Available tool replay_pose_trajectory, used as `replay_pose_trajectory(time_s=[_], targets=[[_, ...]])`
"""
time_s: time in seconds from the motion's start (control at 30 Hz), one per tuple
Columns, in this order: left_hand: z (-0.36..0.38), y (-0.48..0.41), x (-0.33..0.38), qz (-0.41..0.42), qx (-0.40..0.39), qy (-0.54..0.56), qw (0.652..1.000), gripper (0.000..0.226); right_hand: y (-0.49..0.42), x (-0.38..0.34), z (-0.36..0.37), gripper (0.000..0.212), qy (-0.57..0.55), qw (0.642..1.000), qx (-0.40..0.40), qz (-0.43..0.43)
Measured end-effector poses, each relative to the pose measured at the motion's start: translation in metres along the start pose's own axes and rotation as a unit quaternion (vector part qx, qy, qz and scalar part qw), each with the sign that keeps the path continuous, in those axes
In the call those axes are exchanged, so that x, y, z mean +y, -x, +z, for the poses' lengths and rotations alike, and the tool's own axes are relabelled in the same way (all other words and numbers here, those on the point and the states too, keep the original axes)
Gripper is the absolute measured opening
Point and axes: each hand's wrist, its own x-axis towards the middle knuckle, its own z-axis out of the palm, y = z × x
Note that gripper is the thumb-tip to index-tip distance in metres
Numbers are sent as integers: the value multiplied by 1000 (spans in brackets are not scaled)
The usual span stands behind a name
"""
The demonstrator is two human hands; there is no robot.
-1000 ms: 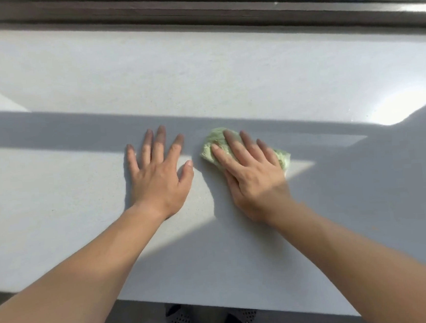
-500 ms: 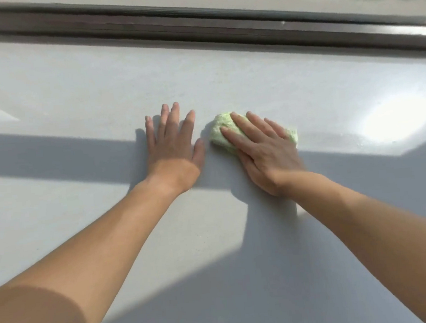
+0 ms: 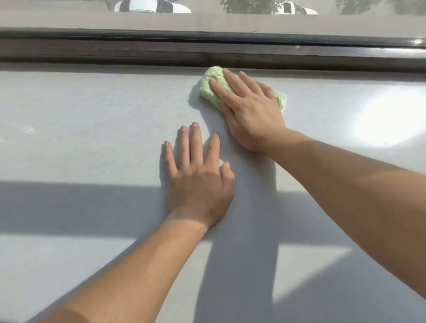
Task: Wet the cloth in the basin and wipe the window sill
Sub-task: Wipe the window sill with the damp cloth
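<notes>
One view, the head camera, covers the scene. Risk: the folded green cloth (image 3: 210, 86) lies at upper centre of the frame, its far edge touching or just short of the dark window frame (image 3: 121, 50). A further push forward would likely jam it against that rail and bunch it out from under the palm. Glare at the right of the window sill (image 3: 77, 136) could hide unwiped patches. The right hand (image 3: 250, 112) presses flat on the cloth, fingers (image 3: 231, 82) straight and close together; cloth shows beyond the fingertips and at the little-finger side. The left hand (image 3: 198, 185) rests flat on the sill lower in the frame, fingers spread, holding nothing.
</notes>
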Motion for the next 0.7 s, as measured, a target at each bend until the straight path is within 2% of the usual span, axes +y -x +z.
replay_pose_trajectory(time_s=[0.13, 0.23, 0.3, 0.33, 0.37, 0.43, 0.5, 0.53, 0.6, 0.67, 0.7], targets=[[-5, 7, 1, 3, -9, -11, 1000, 63, 39, 54, -17, 48, -18, 998, 12, 56], [-7, 12, 5, 10, -21, -9, 1000, 60, 74, 109, -37, 48, -23, 981, 32, 190], [-8, 14, 7, 11, -19, -9, 1000, 59, 83, 108, -38, 49, -29, 959, 52, 278], [-8, 15, 8, 11, -19, -11, 1000, 58, 88, 96, -34, 50, -25, 954, 57, 293], [-9, 16, 8, 10, -19, -14, 1000, 58, 94, 82, -30, 50, -18, 960, 55, 274], [-9, 17, 10, 10, -24, -19, 999, 58, 115, 66, -26, 49, -9, 987, 19, 160], [-9, 19, 11, 9, -28, -20, 999, 59, 131, 82, -34, 48, -6, 998, -26, 60], [-9, 20, 13, 9, -29, -20, 999, 59, 132, 99, -39, 48, -8, 998, -27, 59], [-10, 22, 14, 8, -31, -18, 999, 59, 127, 123, -43, 48, -17, 989, 10, 150], [-11, 23, 13, 4, -37, -11, 999, 60, 128, 117, -42, 50, -30, 966, 40, 254], [-12, 24, 14, 3, -40, -5, 999, 61, 134, 101, -39, 50, -35, 961, 45, 272]])
